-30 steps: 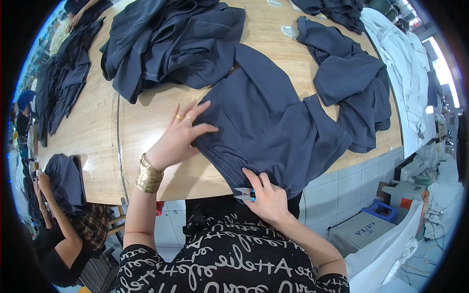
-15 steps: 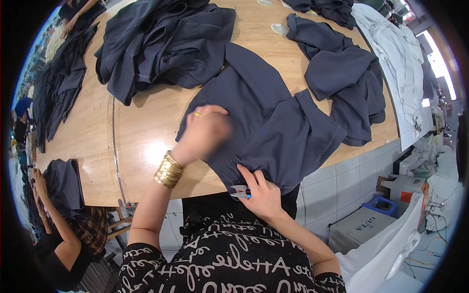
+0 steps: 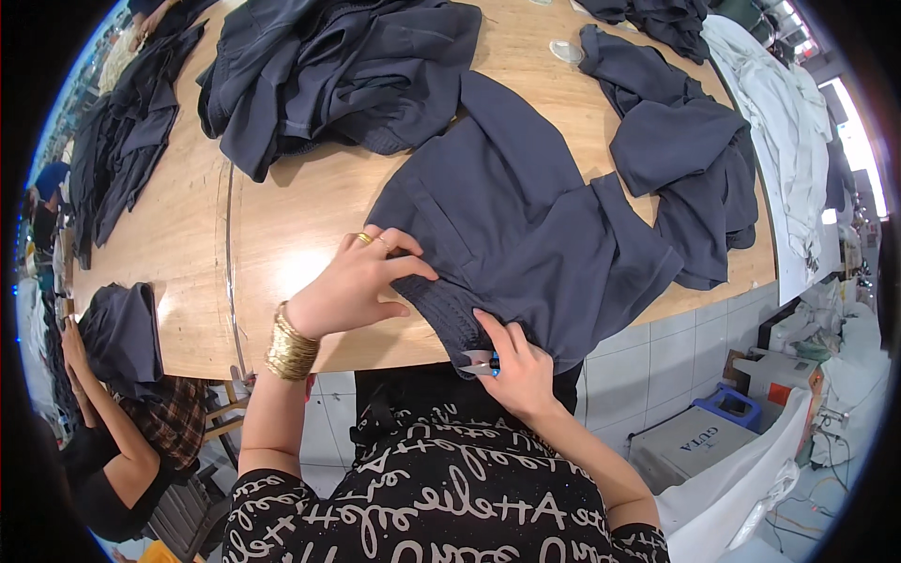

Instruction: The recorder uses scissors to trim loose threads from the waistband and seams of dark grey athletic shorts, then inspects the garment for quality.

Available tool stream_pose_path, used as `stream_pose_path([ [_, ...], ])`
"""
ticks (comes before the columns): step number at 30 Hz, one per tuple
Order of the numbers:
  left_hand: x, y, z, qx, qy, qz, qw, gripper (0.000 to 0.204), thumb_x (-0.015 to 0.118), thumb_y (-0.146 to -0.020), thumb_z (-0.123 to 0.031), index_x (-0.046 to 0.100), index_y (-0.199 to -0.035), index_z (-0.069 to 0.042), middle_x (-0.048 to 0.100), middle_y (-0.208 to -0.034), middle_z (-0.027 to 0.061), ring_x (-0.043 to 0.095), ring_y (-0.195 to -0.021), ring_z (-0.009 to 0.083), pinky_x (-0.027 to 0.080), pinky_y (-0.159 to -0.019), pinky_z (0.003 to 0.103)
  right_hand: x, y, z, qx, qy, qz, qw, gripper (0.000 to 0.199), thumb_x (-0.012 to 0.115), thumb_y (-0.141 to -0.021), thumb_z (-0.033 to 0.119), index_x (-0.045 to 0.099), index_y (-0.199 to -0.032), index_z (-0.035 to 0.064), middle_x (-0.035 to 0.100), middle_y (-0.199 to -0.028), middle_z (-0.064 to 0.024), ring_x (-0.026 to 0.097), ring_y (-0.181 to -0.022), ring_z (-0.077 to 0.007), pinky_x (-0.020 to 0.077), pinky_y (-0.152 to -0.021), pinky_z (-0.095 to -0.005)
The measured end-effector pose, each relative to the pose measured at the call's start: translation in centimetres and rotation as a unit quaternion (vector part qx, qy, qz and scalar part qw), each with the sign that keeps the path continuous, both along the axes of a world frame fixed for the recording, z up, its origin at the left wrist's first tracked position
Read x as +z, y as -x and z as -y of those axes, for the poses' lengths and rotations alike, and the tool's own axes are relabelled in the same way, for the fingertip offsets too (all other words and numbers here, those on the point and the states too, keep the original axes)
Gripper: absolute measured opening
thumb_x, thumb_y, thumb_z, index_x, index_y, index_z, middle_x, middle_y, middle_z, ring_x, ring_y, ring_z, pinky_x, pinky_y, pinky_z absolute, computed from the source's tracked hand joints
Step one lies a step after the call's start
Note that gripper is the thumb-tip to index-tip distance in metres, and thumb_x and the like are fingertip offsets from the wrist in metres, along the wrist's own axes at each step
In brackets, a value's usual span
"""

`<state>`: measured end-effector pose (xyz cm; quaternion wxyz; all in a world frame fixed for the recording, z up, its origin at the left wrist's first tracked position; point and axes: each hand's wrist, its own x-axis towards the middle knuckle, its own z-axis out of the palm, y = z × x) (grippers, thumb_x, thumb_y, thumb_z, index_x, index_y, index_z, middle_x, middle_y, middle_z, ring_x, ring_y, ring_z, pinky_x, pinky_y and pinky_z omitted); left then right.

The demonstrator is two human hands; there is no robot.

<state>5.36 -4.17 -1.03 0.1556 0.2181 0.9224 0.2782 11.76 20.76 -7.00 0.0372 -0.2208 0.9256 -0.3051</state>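
Garment (image 3: pixel 535 235), dark grey, lies at near edge of bench (image 3: pixel 291 211) in head view; likely light, soft, limp, best held by gathered waistband (image 3: pixel 445 314). Left hand (image 3: pixel 352 286) open, fingers curved at waistband; right hand (image 3: pixel 519 375) grips snips (image 3: pixel 481 370). Versus half a second ago: left hand, then blurred over cloth, now at waistband; pocket seam (image 3: pixel 443 225) uncovered.

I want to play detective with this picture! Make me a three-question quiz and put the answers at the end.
1. Which grip, left or right, holds the snips at the edge of the nearest dark garment?
2. Fill in: A gold ____ circles the left wrist.
3. What colour is the tabletop? A: green; B: light brown; C: black.

Key:
1. The right grip.
2. Bracelet.
3. B.
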Motion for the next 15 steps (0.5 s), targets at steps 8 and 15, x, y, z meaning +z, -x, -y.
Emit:
stream_pose_path([
  [8,-0.1,2.3,-2.2,0.073,-0.226,0.061,0.969,0.025,0.056,-0.09,-0.026,0.055,-0.086,-0.001,0.051,-0.064,0.0072,0.047,-0.06,0.0193,0.041,-0.06,0.028,6.9,7.2,-5.0,-0.228,0.301,0.173,0.91,0.014,0.07,-0.075,0.007,0.061,-0.081,-0.001,0.056,-0.069,0.0028,0.049,-0.067,-0.005,0.0402,-0.063,-0.0196],
  [15,0.3,4.5,-5.3,0.15,-0.363,0.129,0.911,0.028,0.054,-0.092,-0.022,0.055,-0.08,0.002,0.047,-0.066,-0.0004,0.041,-0.066,0.0046,0.038,-0.061,0.021,9.9,8.3,-8.5,-0.315,0.465,0.187,0.806,0.014,0.07,-0.078,0.013,0.061,-0.08,0.0021,0.058,-0.071,0.0017,0.052,-0.063,-0.0053,0.0406,-0.058,-0.0196],
])
